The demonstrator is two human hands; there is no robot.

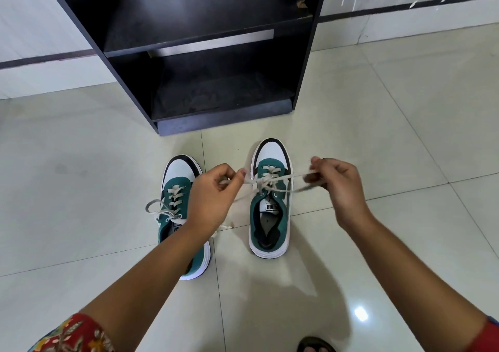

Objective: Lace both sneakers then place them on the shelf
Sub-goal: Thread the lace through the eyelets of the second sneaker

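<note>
Two green-and-white sneakers stand side by side on the tiled floor, toes toward the shelf. The left sneaker [176, 189] carries a tied bow of cream lace; my left forearm covers its heel. Over the right sneaker [271, 216] the cream lace [266, 181] is crossed and pulled tight sideways. My left hand [213, 197] pinches one end of that lace, and my right hand [337, 187] pinches the other end, out to the right of the shoe. The black shelf [205, 41] stands just beyond the shoes, its two visible boards bare.
Pale glossy floor tiles [378, 141] surround the shoes. A white wall with a dark stripe runs behind the shelf. A dark sandal with toes [314, 345] shows at the bottom edge. Red patterned sleeves cover my upper arms.
</note>
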